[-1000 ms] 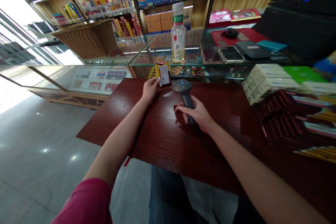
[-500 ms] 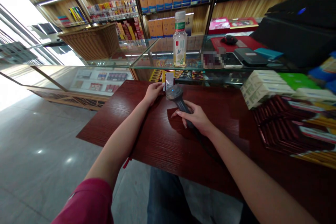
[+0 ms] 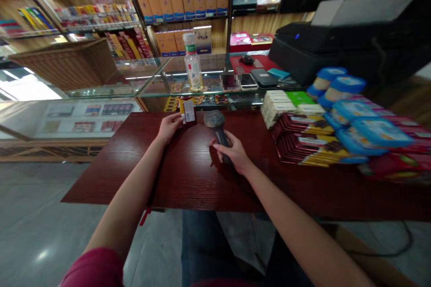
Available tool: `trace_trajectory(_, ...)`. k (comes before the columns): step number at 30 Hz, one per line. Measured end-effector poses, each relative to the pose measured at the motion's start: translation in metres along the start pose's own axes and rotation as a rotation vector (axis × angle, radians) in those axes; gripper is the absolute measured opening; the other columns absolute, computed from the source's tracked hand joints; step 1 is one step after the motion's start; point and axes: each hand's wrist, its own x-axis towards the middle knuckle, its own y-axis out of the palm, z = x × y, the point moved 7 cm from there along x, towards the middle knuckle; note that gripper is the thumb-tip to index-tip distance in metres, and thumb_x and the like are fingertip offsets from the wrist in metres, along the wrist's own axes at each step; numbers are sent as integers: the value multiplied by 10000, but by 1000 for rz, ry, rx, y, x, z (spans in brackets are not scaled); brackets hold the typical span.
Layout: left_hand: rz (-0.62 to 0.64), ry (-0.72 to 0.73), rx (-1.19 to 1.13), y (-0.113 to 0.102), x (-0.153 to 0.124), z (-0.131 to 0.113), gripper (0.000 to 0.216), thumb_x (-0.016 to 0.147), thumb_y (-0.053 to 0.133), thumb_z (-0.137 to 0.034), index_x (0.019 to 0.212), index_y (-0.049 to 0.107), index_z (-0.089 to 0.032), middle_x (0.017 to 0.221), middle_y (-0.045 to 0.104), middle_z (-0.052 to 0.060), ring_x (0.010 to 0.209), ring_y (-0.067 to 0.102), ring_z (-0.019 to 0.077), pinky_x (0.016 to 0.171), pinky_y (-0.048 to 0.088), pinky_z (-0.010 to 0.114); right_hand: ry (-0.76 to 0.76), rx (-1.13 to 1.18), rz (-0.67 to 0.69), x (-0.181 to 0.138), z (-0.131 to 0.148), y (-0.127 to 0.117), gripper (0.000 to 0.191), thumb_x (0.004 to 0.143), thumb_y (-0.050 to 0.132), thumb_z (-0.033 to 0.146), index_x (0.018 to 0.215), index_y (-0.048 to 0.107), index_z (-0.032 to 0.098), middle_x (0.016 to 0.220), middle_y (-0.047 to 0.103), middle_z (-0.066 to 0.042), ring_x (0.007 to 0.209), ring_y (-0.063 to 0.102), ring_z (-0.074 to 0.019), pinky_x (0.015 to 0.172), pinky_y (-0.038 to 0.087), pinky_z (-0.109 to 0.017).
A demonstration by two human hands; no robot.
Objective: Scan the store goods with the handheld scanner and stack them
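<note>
My left hand (image 3: 170, 126) is closed on a small red and yellow pack (image 3: 187, 110), held upright with its white barcode label facing me, just above the far edge of the dark red wooden counter (image 3: 141, 161). My right hand (image 3: 232, 152) grips the handle of a grey barcode scanner (image 3: 215, 125). The scanner's head sits just to the right of the pack, a short gap apart.
Stacks of dark red cartons (image 3: 303, 141), white and green boxes (image 3: 286, 101) and blue-lidded tubs (image 3: 350, 112) fill the counter's right side. A drink bottle (image 3: 192, 63) and phones (image 3: 259, 78) stand on the glass showcase (image 3: 151, 85) behind. A black register (image 3: 336, 45) is at the back right.
The view has swung right and down, bringing the blue tubs and register into sight. Both hands stay together; the scanner's head has drawn a little apart from the pack.
</note>
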Motion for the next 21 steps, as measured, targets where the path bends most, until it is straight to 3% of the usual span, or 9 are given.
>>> trace_trajectory(3, -62, 134, 205, 16, -20, -30, 367, 814, 784, -358, 1111, 813, -143, 1077, 822, 73, 1032, 760, 279, 970, 590, 378, 7, -44, -46, -46, 18, -27, 363, 785, 839, 380, 1051, 643, 231, 931, 745, -12, 461, 513, -72, 403, 426, -227)
trace_trajectory(5, -39, 244, 321, 45, -40, -57, 294, 848, 745, -299, 1105, 826, -180, 1109, 819, 49, 1063, 760, 283, 980, 580, 358, -15, -64, -86, -80, 35, -45, 335, 817, 806, 396, 1062, 646, 233, 961, 751, -25, 475, 507, -76, 406, 426, -227)
trace_trajectory(10, 84, 497, 537, 158, -109, -135, 303, 948, 667, -245, 1222, 795, -257, 1163, 806, 51, 1059, 768, 281, 931, 574, 331, -174, -99, -285, -159, 82, -89, 244, 872, 752, 407, 998, 652, 223, 995, 753, -37, 466, 499, -68, 397, 409, -223)
trace_trajectory(13, 191, 629, 762, 225, -152, -170, 360, 1007, 607, -257, 1346, 724, -286, 1162, 805, 88, 1025, 775, 268, 899, 572, 322, -247, -98, -443, -196, 101, -115, 247, 865, 754, 414, 971, 638, 224, 957, 756, -29, 439, 488, -64, 381, 385, -219)
trace_trajectory(17, 363, 818, 939, 290, -194, -190, 403, 1015, 543, -150, 1383, 684, -234, 1348, 722, 137, 1154, 738, 274, 939, 579, 343, -283, -69, -549, -235, 115, -144, 297, 850, 756, 459, 993, 625, 234, 913, 761, -11, 423, 500, -68, 385, 373, -220)
trace_trajectory(21, 438, 858, 1071, 325, -209, -186, 411, 1020, 463, -85, 1373, 669, -130, 1359, 697, 204, 1237, 700, 303, 979, 585, 403, -272, -46, -553, -258, 120, -159, 413, 865, 727, 532, 1147, 624, 248, 961, 782, -21, 445, 537, -82, 420, 403, -231)
